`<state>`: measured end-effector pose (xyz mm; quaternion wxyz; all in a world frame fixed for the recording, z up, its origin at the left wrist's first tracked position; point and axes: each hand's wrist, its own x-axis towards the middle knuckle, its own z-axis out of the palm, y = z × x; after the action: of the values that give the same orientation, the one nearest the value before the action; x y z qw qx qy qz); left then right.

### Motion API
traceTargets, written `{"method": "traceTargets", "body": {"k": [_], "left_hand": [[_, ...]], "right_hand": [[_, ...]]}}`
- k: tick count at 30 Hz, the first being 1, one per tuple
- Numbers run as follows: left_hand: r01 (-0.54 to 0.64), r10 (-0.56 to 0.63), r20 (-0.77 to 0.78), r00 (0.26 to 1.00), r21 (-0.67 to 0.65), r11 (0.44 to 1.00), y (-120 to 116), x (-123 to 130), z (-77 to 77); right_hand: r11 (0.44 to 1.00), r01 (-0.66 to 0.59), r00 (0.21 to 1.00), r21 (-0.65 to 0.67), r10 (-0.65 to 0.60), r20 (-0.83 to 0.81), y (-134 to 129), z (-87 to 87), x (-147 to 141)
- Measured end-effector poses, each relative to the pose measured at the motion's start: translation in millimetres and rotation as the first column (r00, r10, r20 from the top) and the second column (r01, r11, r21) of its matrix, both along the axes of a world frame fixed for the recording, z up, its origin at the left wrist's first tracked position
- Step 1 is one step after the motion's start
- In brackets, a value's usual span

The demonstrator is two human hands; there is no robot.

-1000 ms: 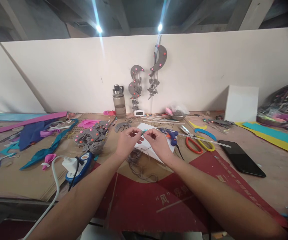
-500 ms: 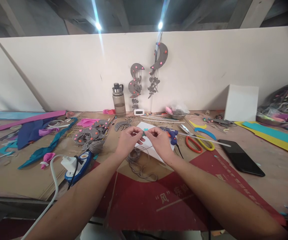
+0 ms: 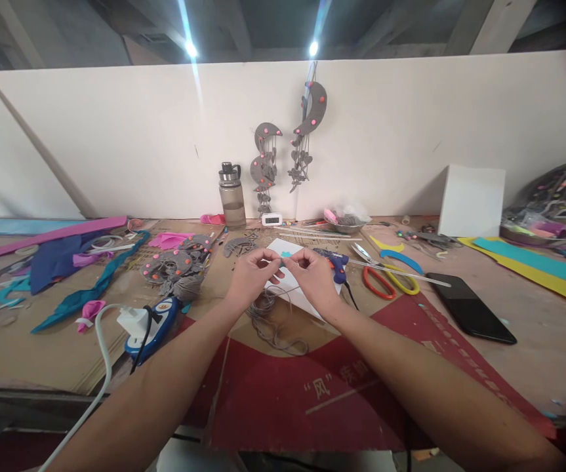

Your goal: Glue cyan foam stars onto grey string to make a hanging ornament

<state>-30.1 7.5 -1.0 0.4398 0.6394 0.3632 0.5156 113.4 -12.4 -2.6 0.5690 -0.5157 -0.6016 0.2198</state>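
Observation:
Between the fingertips of both hands is a small teal flower-shaped piece. My left hand pinches it from the left, and my right hand pinches it from the right. Both hands are above a white sheet lying on cardboard. Grey cord lies in loose coils below my hands, and a strand runs up toward the fingers. A blue glue gun lies just right of my right hand. The underside of the flower piece is hidden by my fingers.
To the right lie scissors with red and yellow handles and a black phone. A power strip with a white plug is at left, near grey moon shapes. At the back stand a water bottle and a small clock.
The whole view has shifted slightly. Both hands keep the same pinch on the teal flower-shaped piece.

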Motion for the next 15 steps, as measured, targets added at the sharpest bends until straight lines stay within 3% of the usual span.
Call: {"method": "traceTargets", "body": {"k": [10,15], "left_hand": [[0.108,-0.113,-0.090,0.989,-0.057,0.992,1.6,-8.0,6.2],[0.145,-0.150,-0.056,0.987,-0.076,0.987,3.2,-7.1,4.9]], "right_hand": [[1.000,-0.015,1.000,-0.021,0.015,-0.020,-2.0,0.6,4.0],[1.000,-0.005,1.000,-0.014,0.005,0.001,-0.1,-1.1,6.2]]}}
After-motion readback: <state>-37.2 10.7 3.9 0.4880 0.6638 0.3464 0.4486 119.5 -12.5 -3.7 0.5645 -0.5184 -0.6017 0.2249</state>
